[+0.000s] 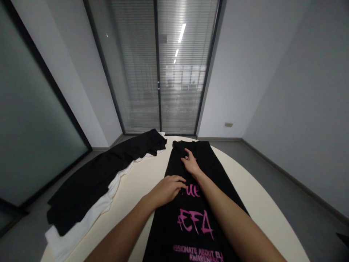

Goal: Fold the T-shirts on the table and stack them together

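Note:
A black T-shirt with pink lettering (pixel 191 222) lies folded into a long strip down the middle of a round cream table (pixel 141 178). My left hand (pixel 169 188) rests palm down on the shirt's left edge, fingers flat and together. My right hand (pixel 191 162) reaches farther up the shirt and lies on the cloth with fingers spread. Neither hand holds anything; both press flat on the fabric.
A pile of black garments (pixel 100 174) over a white one (pixel 81 225) runs along the table's left rim. Beyond the table are glass doors with blinds (pixel 160 72), grey walls and grey floor (pixel 300 203).

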`<act>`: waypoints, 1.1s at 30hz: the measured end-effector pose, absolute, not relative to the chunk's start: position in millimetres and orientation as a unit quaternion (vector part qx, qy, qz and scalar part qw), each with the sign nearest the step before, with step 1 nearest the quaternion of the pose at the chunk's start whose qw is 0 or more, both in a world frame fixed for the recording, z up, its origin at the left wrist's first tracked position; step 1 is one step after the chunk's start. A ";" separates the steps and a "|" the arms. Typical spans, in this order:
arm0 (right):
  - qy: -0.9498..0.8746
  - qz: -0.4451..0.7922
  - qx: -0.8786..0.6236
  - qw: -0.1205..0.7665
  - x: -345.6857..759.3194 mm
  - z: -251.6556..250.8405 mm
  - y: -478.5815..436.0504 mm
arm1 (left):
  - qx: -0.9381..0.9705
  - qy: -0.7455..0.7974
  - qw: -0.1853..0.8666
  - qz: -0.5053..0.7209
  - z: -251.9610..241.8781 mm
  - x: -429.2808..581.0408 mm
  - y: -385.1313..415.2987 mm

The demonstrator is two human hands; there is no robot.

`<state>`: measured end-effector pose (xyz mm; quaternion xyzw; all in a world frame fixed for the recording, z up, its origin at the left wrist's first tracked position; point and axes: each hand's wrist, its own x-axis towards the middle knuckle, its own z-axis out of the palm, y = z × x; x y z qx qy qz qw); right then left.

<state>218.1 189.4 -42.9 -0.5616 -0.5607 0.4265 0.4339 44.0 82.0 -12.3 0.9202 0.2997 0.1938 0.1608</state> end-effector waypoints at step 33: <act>-0.733 0.251 -0.598 0.208 285.7 2.5 173.1 | 0.925 0.265 0.169 0.212 -4.8 57.0 63.5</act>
